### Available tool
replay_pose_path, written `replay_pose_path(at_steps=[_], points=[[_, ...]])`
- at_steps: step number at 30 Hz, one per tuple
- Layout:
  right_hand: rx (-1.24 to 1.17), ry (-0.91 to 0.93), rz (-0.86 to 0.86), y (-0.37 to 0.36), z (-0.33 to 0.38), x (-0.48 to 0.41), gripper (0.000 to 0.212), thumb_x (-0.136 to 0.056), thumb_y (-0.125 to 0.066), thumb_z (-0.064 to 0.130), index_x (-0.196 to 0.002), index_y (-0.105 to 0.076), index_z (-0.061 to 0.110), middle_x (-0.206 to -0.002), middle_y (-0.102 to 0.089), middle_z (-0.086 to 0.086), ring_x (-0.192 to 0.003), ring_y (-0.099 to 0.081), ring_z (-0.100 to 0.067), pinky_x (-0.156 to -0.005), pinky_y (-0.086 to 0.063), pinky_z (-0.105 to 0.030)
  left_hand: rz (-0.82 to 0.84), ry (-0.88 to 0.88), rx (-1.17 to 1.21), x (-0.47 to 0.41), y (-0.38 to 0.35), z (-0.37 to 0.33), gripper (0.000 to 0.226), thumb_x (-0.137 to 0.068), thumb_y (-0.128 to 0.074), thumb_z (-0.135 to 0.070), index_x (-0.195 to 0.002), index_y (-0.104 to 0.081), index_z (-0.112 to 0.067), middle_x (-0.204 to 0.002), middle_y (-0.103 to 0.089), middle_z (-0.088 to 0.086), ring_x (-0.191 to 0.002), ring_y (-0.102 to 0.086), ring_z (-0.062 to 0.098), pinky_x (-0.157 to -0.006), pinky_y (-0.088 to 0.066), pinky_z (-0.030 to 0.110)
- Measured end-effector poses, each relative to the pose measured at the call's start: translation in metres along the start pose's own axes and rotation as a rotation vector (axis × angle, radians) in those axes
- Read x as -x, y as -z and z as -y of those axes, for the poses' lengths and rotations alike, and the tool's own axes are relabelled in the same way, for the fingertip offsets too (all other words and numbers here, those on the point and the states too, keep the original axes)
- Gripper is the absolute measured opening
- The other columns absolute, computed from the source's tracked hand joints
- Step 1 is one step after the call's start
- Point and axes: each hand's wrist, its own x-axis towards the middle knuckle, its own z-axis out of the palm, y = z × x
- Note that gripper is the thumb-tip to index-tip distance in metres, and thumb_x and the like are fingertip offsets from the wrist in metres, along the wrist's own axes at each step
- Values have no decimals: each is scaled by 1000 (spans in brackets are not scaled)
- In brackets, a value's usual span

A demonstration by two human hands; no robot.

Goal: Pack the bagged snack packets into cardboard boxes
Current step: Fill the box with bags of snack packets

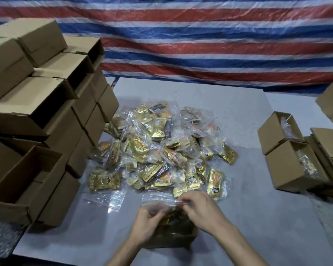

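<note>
Left hand (148,222) and right hand (199,210) each pinch the snack bag (173,217) between them, above the box (178,242)

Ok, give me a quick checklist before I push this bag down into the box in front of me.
1. Grip: left hand and right hand both hold the clear bag: ok.
2. The clear bag sits over the box: ok.
3. Zip sealed: cannot tell, blurred.
4. Room left inside the box: cannot tell, hands and bag hide it.
5. The pile of bagged packets is close by for the next round: ok.
</note>
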Motion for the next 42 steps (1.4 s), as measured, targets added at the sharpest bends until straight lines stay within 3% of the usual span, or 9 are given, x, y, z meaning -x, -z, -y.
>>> replay_pose_path(at_steps=[6, 11, 15, 22, 27, 30, 37, 39, 42], points=[[-30, -106, 83, -29, -8, 10, 16, -90, -59, 21, -99, -72, 26, -95, -71, 6, -94, -63, -15, -84, -52, -33, 52, -31, -168, 9, 21, 11, 11, -81, -78, -7, -81, -77, -17, -86, -75, -6, -83, -70, 6, -78, -53, 23], [13, -99, 70, -46, -10, 20, 20, -93, -59, 33, -110, -68, 37, -103, -63, 14, -104, -56, -10, -86, -47, -31, 83, 8, -235, 16, 38, 22, 20, -87, -67, -10, -77, -73, -25, -79, -72, -4, -74, -66, 8, -68, -50, 26], [71, -95, 57, -47, -9, 9, 20, -94, -55, 29, -108, -67, 38, -101, -69, 14, -99, -60, -12, -78, -44, -30, 102, 43, -235, 11, 34, 20, 26, -92, -62, -2, -88, -76, -24, -87, -73, -7, -82, -69, 8, -78, -57, 30], [219, -113, -61, -68, -21, -2, 20, -91, -61, 26, -104, -73, 37, -98, -52, 19, -101, -43, -7, -95, -32, -23, 141, 3, -537, 1, 29, 19, 24, -90, -58, -5, -103, -71, -21, -99, -65, -7, -97, -60, 10, -91, -47, 27], [162, -157, -175, -73, -24, 7, 20, -79, -64, 16, -81, -55, 33, -82, -47, 16, -81, -44, -6, -70, -31, -15, 100, -263, -681, 9, 27, 20, 28, -87, -49, -3, -102, -66, -19, -101, -59, -9, -97, -55, 8, -87, -45, 24], [120, -170, -84, -78, -28, 13, 19, -80, -58, 15, -79, -49, 33, -82, -49, 14, -77, -48, -4, -58, -30, -8, 51, -367, -764, 11, 25, 27, 25, -77, -54, 2, -91, -65, -16, -94, -58, -5, -89, -55, 13, -77, -47, 28], [194, -128, 69, -92, -30, 13, 20, -93, -49, 30, -102, -66, 29, -100, -56, 14, -107, -47, -13, -88, -38, -25, 115, -352, -1064, 6, 13, 28, 42, -41, -86, -4, -63, -54, -21, -77, -52, -6, -66, -53, 12, -50, -45, 24], [217, -143, 80, -93, -30, 13, 22, -92, -49, 29, -101, -69, 29, -103, -58, 11, -110, -46, -14, -92, -39, -26, 186, -309, -1122, 3, 9, 29, 31, -56, -85, -14, -73, -60, -22, -87, -54, -6, -78, -54, 14, -62, -46, 23], [292, -111, 83, -95, -28, 13, 26, -91, -48, 30, -102, -72, 26, -99, -45, 9, -112, -41, -16, -94, -39, -26, 325, -196, -1211, -1, 5, 31, 25, -89, -52, -16, -112, -60, -17, -117, -52, 2, -109, -47, 23, -90, -38, 31]])
